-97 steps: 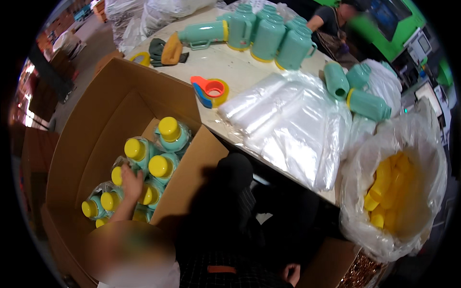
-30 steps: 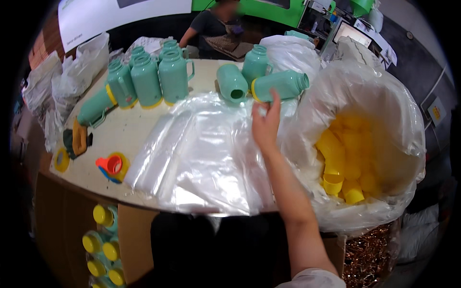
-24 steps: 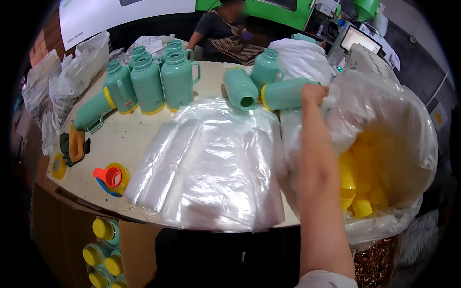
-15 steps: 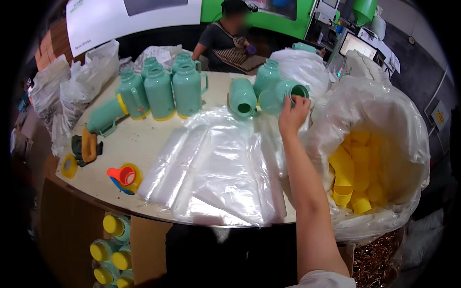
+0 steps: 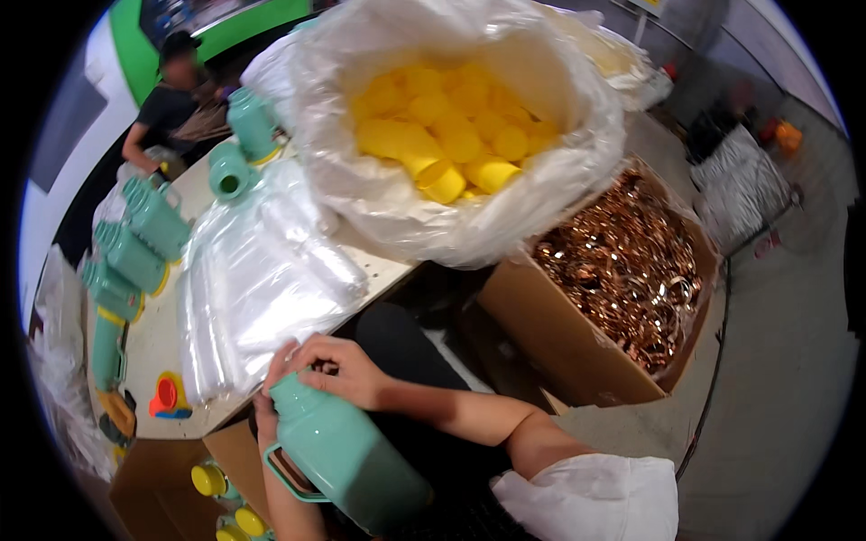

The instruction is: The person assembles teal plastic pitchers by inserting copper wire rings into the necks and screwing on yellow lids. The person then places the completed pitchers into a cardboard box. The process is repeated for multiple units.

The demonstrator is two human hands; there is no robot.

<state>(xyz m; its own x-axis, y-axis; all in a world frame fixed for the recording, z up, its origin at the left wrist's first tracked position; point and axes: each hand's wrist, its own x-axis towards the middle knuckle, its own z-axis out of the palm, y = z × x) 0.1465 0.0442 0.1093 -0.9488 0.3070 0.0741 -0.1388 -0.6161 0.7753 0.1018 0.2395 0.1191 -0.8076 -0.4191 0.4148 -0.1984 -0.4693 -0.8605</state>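
Note:
A mint-green thermos jug (image 5: 352,451) with a side handle lies tilted across my lap, its neck toward the table edge. My left hand (image 5: 267,401) is closed about the left side of the neck, partly hidden behind it. Over the mouth, my right hand (image 5: 347,368) has its fingers bent against the rim. Whether a small piece is between those fingers cannot be made out. The jug's base fades into the shadow at my lap.
Clear plastic bags (image 5: 257,288) lie on the table (image 5: 149,347), with several green jugs (image 5: 135,257) behind. A large bag (image 5: 388,221) holds yellow cups. The carton (image 5: 559,356) at right is full of coppery rings. Yellow-capped jugs (image 5: 209,480) stand below the table. A person (image 5: 167,113) sits opposite.
My right hand has brought a jug from the back right of the table to my lap. My left hand has come into view on its neck. The view has swung right.

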